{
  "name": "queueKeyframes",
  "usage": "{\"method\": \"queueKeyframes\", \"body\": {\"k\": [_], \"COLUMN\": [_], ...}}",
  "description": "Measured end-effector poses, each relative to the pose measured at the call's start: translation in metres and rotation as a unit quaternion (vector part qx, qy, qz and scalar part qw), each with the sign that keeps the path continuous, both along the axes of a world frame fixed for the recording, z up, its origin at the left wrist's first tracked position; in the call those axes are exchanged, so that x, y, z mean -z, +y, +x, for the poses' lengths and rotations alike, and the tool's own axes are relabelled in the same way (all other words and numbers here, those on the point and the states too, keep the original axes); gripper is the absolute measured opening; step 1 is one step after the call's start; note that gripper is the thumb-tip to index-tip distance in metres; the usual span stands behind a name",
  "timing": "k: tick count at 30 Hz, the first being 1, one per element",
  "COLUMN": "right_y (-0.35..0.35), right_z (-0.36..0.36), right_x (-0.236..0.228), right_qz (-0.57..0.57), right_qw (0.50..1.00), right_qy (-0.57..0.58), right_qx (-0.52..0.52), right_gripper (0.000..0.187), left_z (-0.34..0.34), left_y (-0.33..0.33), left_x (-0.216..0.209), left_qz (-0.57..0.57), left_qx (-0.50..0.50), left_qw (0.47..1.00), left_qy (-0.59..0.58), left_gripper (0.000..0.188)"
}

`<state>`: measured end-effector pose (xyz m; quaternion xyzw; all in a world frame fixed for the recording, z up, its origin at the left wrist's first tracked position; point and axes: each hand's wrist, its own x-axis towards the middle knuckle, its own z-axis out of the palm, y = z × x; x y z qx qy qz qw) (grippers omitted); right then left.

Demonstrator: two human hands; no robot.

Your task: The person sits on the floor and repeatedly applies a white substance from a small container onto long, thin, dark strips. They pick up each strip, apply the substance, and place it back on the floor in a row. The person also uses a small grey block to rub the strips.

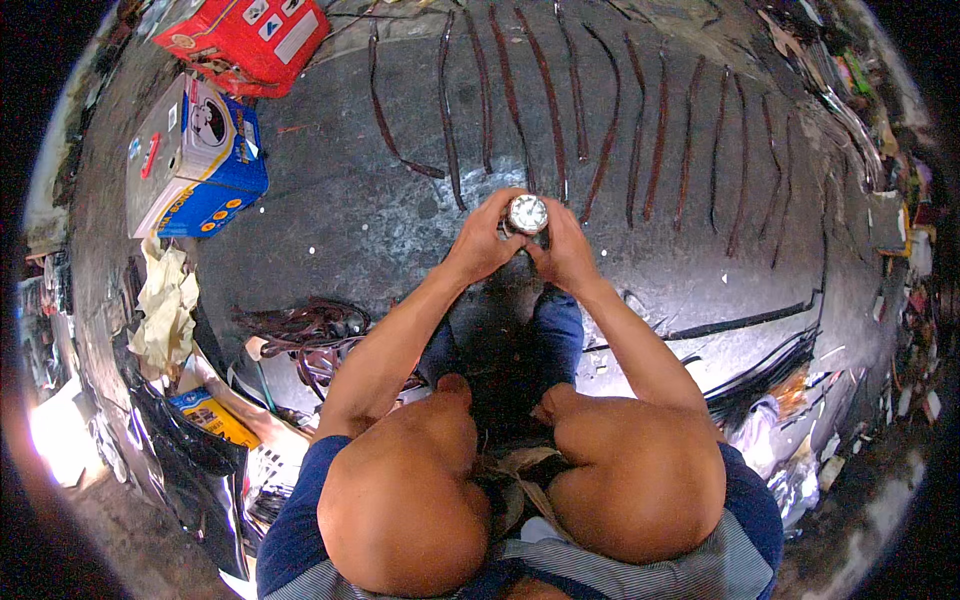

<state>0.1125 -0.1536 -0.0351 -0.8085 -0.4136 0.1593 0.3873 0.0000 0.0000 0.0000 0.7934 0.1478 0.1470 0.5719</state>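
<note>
Both of my hands meet around a small round object with a shiny, silvery top [528, 214], in front of my knees. My left hand [482, 240] curls round its left side and my right hand [565, 255] round its right, thumbs close together on the near side. Its body is mostly hidden by my fingers, so I cannot tell its exact kind. Just beyond my hands, several long, thin, dark brown strips [547, 82] lie side by side on the dark floor [330, 220], some glossy. The nearest strip ends reach almost to my fingers.
At the far left stand a red box [250, 45] and a blue-and-white box [200, 165]. Crumpled cream paper [165, 300] and a tangle of brown strips [320, 325] lie left of my legs. To the right are a bundle of dark strips [770, 375] and clear plastic [790, 485].
</note>
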Motion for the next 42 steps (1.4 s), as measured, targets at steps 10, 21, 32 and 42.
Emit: {"method": "queueKeyframes", "body": {"k": [10,21,32,42], "right_y": [0.015,-0.088,-0.01,-0.029], "right_z": [0.021,0.074,0.308,0.381], "right_x": [0.022,-0.276,-0.347,-0.33], "right_qz": [-0.014,0.451,0.411,0.455], "right_qw": [0.956,0.763,0.873,0.8], "right_qy": [0.244,0.461,0.137,-0.021], "right_qx": [0.164,0.035,0.224,0.391], "right_gripper": [0.033,0.04,0.037,0.041], "left_z": [0.003,0.003,-0.011,-0.176], "left_y": [0.001,-0.003,-0.003,-0.023], "left_x": [-0.002,-0.007,-0.023,0.016], "left_qz": [0.067,-0.01,0.055,0.274], "left_qx": [-0.018,-0.009,0.035,-0.166], "left_qw": [0.995,0.999,0.997,0.913], "left_qy": [0.066,0.052,0.029,0.252], "left_gripper": [0.052,0.05,0.096,0.063]}}
